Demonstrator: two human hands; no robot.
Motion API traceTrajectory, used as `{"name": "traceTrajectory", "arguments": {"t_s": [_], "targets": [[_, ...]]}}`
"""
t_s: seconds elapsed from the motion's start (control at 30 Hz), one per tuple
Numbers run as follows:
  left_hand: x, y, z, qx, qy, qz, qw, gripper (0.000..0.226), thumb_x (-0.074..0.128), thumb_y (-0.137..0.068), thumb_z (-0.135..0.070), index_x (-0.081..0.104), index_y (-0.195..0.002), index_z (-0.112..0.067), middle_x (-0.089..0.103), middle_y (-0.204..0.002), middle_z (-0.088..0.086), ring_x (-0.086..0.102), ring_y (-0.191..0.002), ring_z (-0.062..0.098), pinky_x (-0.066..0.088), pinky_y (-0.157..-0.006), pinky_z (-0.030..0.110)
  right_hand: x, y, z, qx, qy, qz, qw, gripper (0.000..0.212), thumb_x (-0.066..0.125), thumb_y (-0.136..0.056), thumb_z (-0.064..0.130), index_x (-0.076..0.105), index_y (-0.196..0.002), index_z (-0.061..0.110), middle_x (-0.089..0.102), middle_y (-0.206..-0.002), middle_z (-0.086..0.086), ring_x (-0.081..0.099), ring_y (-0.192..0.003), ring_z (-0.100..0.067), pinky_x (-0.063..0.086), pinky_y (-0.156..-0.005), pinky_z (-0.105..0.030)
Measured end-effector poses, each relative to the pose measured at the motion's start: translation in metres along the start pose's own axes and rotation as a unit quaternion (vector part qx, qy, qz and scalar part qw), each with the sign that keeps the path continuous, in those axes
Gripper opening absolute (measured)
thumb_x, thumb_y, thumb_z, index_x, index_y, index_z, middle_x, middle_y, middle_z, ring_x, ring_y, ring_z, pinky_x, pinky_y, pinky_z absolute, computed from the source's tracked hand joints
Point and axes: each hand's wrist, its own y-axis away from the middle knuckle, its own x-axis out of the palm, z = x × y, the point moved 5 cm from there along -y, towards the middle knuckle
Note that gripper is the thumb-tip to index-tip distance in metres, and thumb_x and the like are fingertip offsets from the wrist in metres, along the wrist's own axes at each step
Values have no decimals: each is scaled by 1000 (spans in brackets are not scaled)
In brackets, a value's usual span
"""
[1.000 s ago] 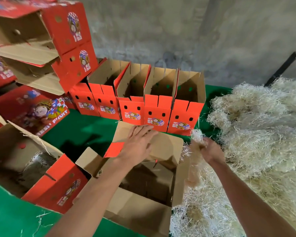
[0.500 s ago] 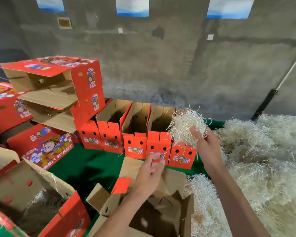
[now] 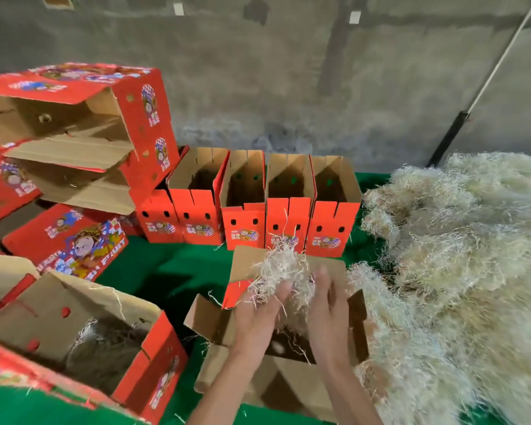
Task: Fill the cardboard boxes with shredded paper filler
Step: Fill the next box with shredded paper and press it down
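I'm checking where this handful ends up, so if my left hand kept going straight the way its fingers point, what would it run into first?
The left hand points forward into the clump of pale shredded paper it already touches; behind that probably the raised brown cardboard flap, though depth is unclear.

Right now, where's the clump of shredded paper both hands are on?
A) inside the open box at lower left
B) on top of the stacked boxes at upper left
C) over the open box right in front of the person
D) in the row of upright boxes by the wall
C: the left hand and right hand hold the clump of shredded paper between them above the open box nearest the person.
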Motion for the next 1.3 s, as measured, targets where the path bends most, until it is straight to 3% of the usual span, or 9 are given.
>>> {"name": "traceTrajectory", "arguments": {"t_s": [0.13,0.3,0.43,0.5,0.7,0.93,1.03,1.13,1.3], "targets": [[1,17,14,-44,-35,-6,998,70,42,-64,-99,52,-123,-63,47,-143,-19,44,-133,8,29,-116,40,20,16,-12,-29,39,-34,998,41,46,-98,61,58,-111,24,70,-90,17,64,-86,7,45,-74,-10],[-7,19,16,0,-40,-26,999,86,54,-67,-88,39,-143,-51,36,-138,-29,37,-133,-1,35,-106,16,28,19,-19,-38,6,-61,997,28,46,-104,45,64,-99,24,70,-89,13,64,-82,2,45,-72,-9],[-13,6,16,-22,-30,-21,999,45,57,-78,-79,67,-111,-50,69,-102,-30,61,-96,-15,50,-82,9,41,22,-24,-20,9,-31,999,35,44,-106,46,58,-80,28,57,-68,11,49,-66,-2,43,-63,-17],[-21,-4,21,-57,-24,-47,997,41,60,-80,-76,70,-91,-38,72,-83,-22,64,-82,-6,49,-68,17,41,19,-28,4,27,-28,999,42,47,-105,45,54,-69,23,47,-60,11,39,-60,-5,37,-56,-20],[-23,-30,24,-168,43,-19,985,31,71,-81,-49,65,-103,-28,65,-104,-2,57,-93,15,44,-97,44,21,8,-30,40,52,-11,998,56,46,-104,49,42,-54,23,27,-51,8,21,-49,-12,21,-46,-25],[6,-12,10,-236,80,79,965,54,73,-65,-77,68,-112,-52,60,-127,-10,53,-124,25,48,-99,53,8,-19,-8,-20,2,-5,1000,53,40,-104,54,43,-71,13,31,-57,-3,26,-50,-13,26,-46,-25],[34,-7,21,-234,145,166,947,57,84,-73,-51,64,-125,-39,60,-127,-10,50,-123,22,61,-75,43,-1,-39,-10,-55,39,32,997,42,40,-106,46,53,-90,9,46,-72,-15,44,-61,-14,39,-61,-28],[51,-16,35,-197,160,110,961,64,77,-81,-13,50,-139,-16,74,-113,5,68,-108,25,59,-80,43,-14,-58,-14,-55,60,89,993,29,47,-105,45,62,-95,21,50,-69,-3,52,-60,-14,43,-60,-30],[71,-42,34,-162,180,77,967,62,82,-74,-15,50,-127,-14,75,-111,-1,63,-115,26,61,-72,43,-73,-115,-32,-64,43,23,997,21,55,-103,38,70,-109,25,70,-82,4,62,-69,-4,50,-60,-15]]}}
